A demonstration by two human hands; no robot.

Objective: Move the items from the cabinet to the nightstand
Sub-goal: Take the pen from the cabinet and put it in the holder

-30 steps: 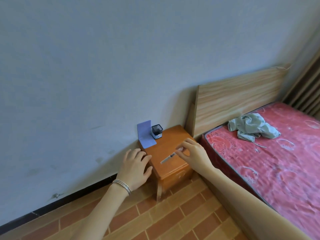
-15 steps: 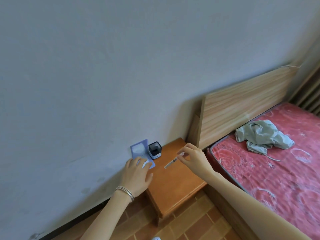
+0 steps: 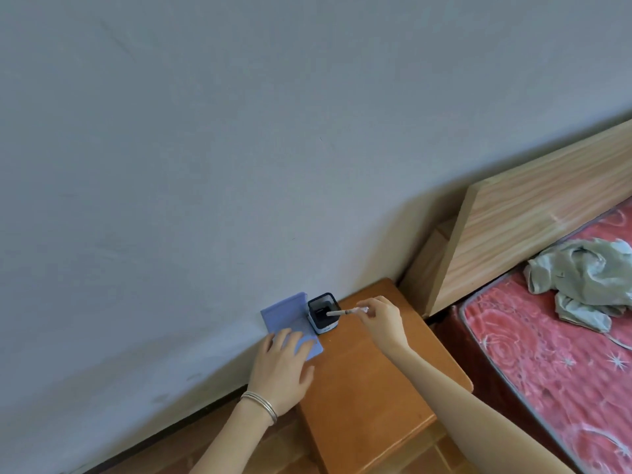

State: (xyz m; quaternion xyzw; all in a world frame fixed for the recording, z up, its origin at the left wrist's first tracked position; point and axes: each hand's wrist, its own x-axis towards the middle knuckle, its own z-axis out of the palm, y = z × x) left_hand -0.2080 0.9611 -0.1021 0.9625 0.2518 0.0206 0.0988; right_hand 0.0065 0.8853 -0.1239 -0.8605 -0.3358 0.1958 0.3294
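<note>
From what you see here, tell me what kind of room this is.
Most likely a bedroom. A bed with a red mattress and wooden headboard stands against the wall, a crumpled cloth lies on it, and a small wooden nightstand sits beside it.

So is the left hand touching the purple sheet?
Touching. The head view shows the left hand lying flat on the purple sheet, its fingers covering the lower part on the nightstand.

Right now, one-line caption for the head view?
Right hand lowers a pen into the black holder on the nightstand; left hand rests on blue bookend.
</note>
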